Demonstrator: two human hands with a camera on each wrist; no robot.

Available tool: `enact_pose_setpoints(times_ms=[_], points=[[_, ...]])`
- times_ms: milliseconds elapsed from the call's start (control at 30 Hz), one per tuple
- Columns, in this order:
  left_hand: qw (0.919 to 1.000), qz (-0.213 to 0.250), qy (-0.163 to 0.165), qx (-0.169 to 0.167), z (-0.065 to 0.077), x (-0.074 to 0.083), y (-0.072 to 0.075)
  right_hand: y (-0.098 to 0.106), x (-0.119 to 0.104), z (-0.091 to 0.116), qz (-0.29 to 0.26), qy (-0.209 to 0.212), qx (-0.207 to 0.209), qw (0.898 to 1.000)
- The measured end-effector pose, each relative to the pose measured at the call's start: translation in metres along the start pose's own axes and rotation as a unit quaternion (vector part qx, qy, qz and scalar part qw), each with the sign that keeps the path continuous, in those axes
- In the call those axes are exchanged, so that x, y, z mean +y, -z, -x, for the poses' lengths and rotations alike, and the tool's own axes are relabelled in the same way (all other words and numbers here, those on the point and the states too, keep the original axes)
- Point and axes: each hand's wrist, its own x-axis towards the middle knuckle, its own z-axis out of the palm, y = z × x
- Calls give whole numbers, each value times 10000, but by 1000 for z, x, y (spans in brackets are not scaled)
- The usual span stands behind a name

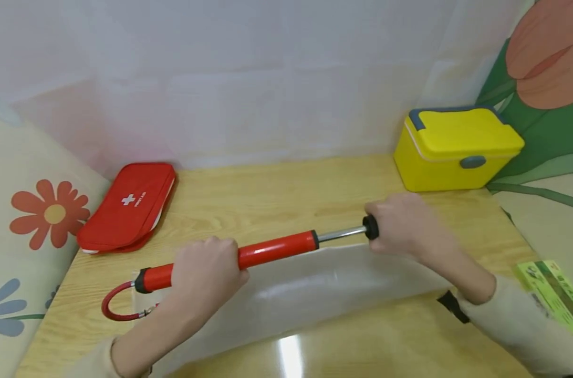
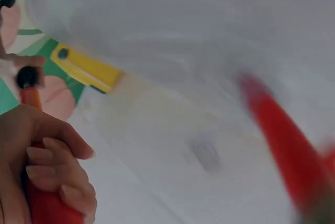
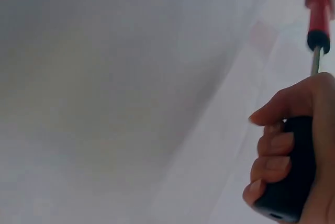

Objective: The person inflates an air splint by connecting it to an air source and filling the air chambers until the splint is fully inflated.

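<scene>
A red hand pump [image 1: 278, 251] slants across the middle of the head view, its silver rod [image 1: 341, 234] partly drawn out. My left hand [image 1: 206, 273] grips the red barrel. At the rod's far end my right hand [image 1: 404, 226] holds the black handle [image 3: 293, 177], fingers wrapped round it in the right wrist view. From the barrel's left end a red hose [image 1: 110, 302] loops back toward my left forearm, which hides where it ends. Beneath the pump lies a translucent whitish plastic sheet or bag [image 1: 305, 294], looking partly puffed up.
A red first aid pouch [image 1: 130, 205] lies at the back left of the wooden table [image 1: 277, 194]. At the back right stands a yellow cooler box [image 1: 456, 152]. A green packet [image 1: 553, 294] and a small black item [image 1: 453, 306] are near my right sleeve.
</scene>
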Motion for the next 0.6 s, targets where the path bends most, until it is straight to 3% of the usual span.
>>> enact_pose_setpoints(times_ms=[133,267,400,500,600], points=[[9999,24,-22,112,-1,18,-6,1,-26,-8,186,-5,-191,9996],[9999,49,-150,-71,-4,34,-15,-2,-50,-8,125,-28,-394,9991],[9995,-60,-215,-216,-2,36,-14,-7,-66,-14,-96,166,-569,9982],[9995,-159,-235,-103,3,31,-3,-5,-59,-14,-330,382,-394,9979],[9995,-225,-231,38,4,22,12,3,-29,-5,-488,379,-31,9981]])
